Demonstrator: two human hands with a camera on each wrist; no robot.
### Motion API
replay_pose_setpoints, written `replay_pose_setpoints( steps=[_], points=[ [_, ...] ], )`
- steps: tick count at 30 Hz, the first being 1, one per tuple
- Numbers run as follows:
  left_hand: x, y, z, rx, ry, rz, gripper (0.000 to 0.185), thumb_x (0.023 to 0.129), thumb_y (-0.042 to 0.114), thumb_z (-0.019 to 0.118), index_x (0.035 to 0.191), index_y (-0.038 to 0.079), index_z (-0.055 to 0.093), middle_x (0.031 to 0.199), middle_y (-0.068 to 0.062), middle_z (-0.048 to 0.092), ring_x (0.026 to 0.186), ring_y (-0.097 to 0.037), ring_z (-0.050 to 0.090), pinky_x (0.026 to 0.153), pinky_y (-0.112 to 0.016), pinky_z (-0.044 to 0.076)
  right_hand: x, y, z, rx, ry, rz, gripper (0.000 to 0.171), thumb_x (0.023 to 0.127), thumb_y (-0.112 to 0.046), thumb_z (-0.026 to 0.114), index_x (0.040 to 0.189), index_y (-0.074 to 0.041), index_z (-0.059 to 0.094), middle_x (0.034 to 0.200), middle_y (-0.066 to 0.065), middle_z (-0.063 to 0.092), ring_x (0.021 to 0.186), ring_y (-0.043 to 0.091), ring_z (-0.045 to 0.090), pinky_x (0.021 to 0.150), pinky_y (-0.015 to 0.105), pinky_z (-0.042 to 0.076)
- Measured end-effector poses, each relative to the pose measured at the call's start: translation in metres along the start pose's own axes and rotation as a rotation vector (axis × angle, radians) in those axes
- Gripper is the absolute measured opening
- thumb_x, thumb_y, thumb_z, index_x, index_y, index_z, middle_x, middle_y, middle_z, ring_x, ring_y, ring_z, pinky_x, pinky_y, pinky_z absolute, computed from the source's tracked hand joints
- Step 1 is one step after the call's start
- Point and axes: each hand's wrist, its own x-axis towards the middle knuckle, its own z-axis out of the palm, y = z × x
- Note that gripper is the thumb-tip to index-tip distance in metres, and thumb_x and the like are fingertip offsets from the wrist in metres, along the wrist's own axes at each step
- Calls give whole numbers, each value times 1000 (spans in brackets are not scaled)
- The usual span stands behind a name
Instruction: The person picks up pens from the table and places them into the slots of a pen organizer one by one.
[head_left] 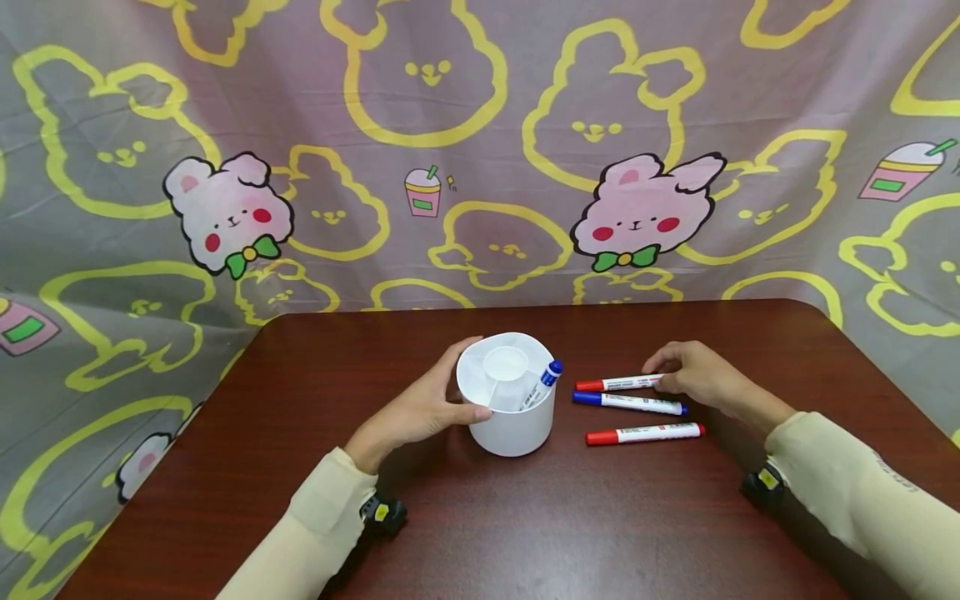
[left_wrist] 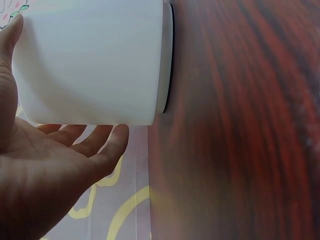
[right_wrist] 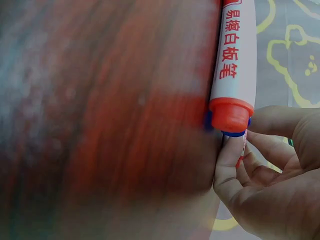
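A white round pen holder (head_left: pixel 512 435) with a raised ring in its middle stands on the table. My left hand (head_left: pixel 420 407) holds it from the left, thumb on the near side and the other fingers round the far side. Inside leans a marker (head_left: pixel 551 375) with its blue end up. My right hand (head_left: pixel 703 380) pinches the right end of the farthest red-capped marker (head_left: pixel 611 384), which lies on the table. Nearer lie a blue-capped marker (head_left: pixel 633 404) and another red-capped marker (head_left: pixel 647 434). This nearest marker (right_wrist: pixel 234 55) partly covers the pinched one in the right wrist view.
The dark reddish-brown wooden table (head_left: pixel 540 525) reflects some light. Behind it hangs a grey-pink cloth (head_left: pixel 480 100) with yellow bear outlines and cartoon rabbits. The three lying markers are close together, right of the pen holder.
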Motion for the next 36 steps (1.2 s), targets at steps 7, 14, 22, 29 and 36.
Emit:
replay_pose_setpoints(
  steps=[7,14,22,29,36],
  points=[
    [-1,1,1,5,-1,15,104,88,19,86,166,16,18,161,-16,38,126,-32,60,102,-38,54,2,0,2,-39,12,-20,14,90,1,73,104,5,75,109,19,67,84,20,57,65,26,49],
    [0,0,2,58,22,34,112,84,28,90,166,13,16,163,-14,38,141,-32,46,120,-50,37,1,0,1,-73,18,-34,13,90,-2,76,103,1,76,106,15,70,94,24,56,74,29,45],
    [3,-3,4,64,35,45,117,81,35,92,166,12,16,162,-15,40,145,-33,42,126,-57,25,-2,0,-3,-8,-14,22,17,95,-9,74,110,-2,76,101,9,70,90,22,58,69,30,49],
    [3,-1,4,87,51,39,113,81,29,92,166,13,19,162,-13,41,146,-32,42,127,-58,23,-3,2,-5,106,10,29,24,97,-15,74,116,-1,74,112,14,68,83,21,60,68,31,54],
    [2,0,0,110,46,29,109,82,26,92,166,19,22,164,-10,39,148,-31,40,127,-59,23,-5,2,-6,272,26,14,32,96,-12,75,121,8,69,109,10,72,89,18,66,78,29,61]
  ],
)
